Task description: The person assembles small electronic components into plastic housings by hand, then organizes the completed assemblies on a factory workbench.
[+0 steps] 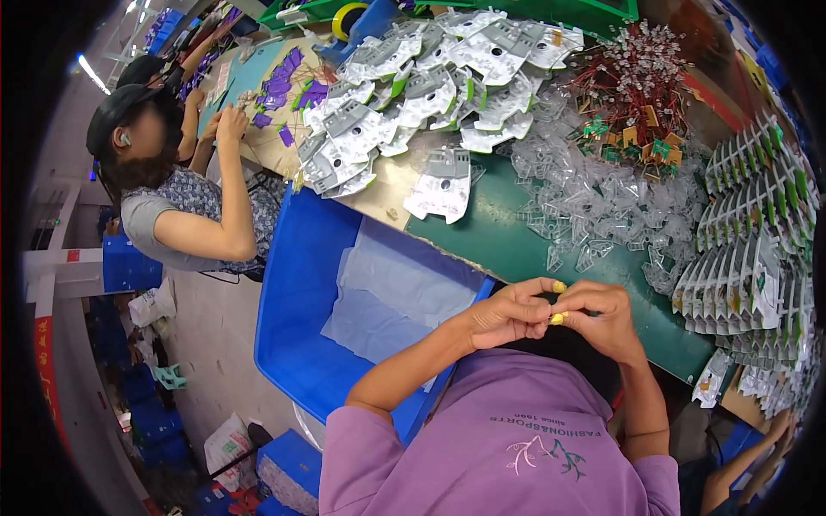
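Close to my chest, at the table's front edge, my left hand [514,311] and my right hand [600,316] meet with fingertips pinched together. Yellow covers [558,318] wrap a couple of the fingertips. Whatever lies between the fingers is too small and hidden to make out. Just beyond my hands, clear plastic pieces [602,202] are heaped on the green table top [508,245]. Behind that heap is a tangle of red wires [641,82] with clear tips and small green and orange boards. A single white-and-grey plastic shell [440,185] lies nearer, left of the clear pieces.
More white-and-grey shells [430,86] are piled at the back. On the right stand rows of stacked shells with green edges [748,258]. A blue bin [297,292] with a plastic liner sits at my left. Another person [194,211] works farther left, near purple pieces [280,82].
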